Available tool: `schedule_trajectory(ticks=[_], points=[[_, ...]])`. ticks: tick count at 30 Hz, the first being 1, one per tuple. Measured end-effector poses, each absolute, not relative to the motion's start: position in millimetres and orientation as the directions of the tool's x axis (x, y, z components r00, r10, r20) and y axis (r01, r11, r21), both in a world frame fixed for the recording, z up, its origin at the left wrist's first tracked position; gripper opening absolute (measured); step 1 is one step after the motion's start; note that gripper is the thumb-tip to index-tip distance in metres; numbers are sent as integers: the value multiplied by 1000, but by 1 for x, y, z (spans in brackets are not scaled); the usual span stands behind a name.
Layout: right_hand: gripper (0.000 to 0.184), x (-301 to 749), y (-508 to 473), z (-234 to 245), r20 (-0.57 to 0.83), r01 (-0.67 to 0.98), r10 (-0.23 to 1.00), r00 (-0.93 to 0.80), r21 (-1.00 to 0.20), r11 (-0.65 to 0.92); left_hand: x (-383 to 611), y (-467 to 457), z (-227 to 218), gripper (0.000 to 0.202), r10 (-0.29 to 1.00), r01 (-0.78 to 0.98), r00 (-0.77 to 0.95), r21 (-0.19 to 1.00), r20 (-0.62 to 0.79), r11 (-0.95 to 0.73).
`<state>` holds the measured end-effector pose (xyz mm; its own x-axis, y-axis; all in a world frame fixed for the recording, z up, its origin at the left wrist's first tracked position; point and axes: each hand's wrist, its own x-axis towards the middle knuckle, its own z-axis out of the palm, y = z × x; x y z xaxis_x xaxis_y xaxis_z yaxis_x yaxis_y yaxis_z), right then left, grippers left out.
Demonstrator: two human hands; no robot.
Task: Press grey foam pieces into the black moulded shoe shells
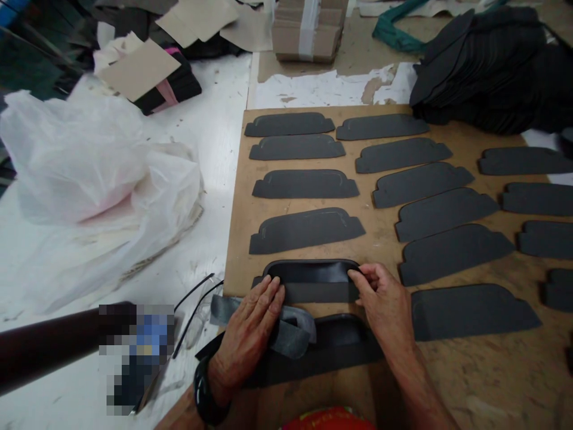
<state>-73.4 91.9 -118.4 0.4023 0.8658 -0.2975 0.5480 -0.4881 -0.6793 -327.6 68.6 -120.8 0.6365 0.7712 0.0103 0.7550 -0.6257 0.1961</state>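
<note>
My left hand (253, 325) lies flat with fingers stretched out on the left end of a dark grey cut piece (313, 291) that carries a glossy black strip (312, 272) on top. My right hand (385, 304) presses the strip's right end with its fingertips, fingers bent together. Under my left palm lies a loose grey strip (293, 334), and a second dark piece with a black strip (340, 346) sits just in front of me. A black band is on my left wrist.
Several dark grey cut pieces (307, 230) lie in rows on a brown board (470, 370). A black stack (487, 65) sits at the back right. A white plastic bag (98, 179) fills the left. Cardboard bundle (307, 30) behind. Eyeglasses (201, 304) rest beside the board.
</note>
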Motion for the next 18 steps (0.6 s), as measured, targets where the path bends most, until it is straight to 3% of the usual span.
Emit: schedule_trajectory(ticks=[13, 18], points=[[42, -75, 92, -112, -395, 497, 816, 422, -652, -572, -325, 68, -117, 43, 787, 766, 609, 181, 99, -616], [42, -75, 92, -113, -409, 507, 806, 427, -631, -588, -322, 64, -118, 40, 850, 824, 506, 211, 144, -526]])
